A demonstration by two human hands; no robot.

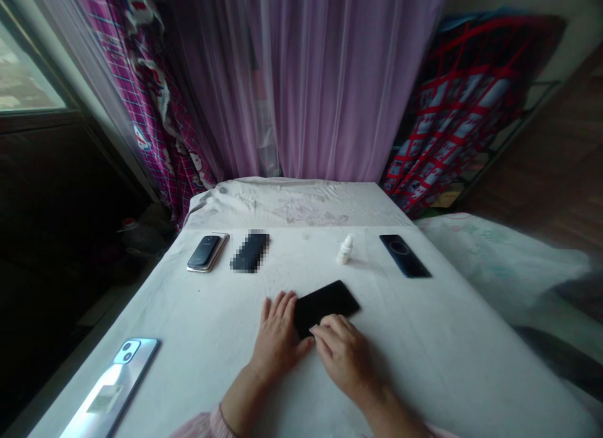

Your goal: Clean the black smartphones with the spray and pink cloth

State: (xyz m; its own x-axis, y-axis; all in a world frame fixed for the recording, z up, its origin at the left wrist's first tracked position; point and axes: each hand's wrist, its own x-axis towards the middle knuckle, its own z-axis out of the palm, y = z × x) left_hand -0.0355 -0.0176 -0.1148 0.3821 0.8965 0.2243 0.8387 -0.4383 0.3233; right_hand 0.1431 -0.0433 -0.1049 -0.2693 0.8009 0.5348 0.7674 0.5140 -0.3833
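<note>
Pretty much the whole lower frame is taken up by a tabletop point(424, 350) covered in a wrinkled white cloth, with sheer purple curtains point(330, 86) hung behind it and a pink patterned curtain point(151, 111) pulled off to the left. A red and white patterned fabric point(452, 117) is seen draped over something at the right.

A long silver smartphone point(113, 388) is laid face down near the front left corner, camera bump up. Further back on the left, a dark rounded phone point(207, 252) is set on a pale case or backing, and a blurred-out dark phone point(250, 252) is placed just beside it. On the far right, a slim black phone with a ring on its back point(405, 255) is laid at an angle.

In the middle, a flat black rectangular smartphone point(325, 306) is laid tilted on the cloth, and both hands are brought together at its near end. The left hand point(277, 334) is spread flat, palm down, fingers touching the phone's left edge. The right hand point(346, 353) is curled loosely, fingertips resting on the phone's near corner. Neither is clamped around it; it's just pressed or touched from above.

A tiny white dropper bottle point(345, 249) is stood upright between the black phone and the ringed one, well apart from the hands.
</note>
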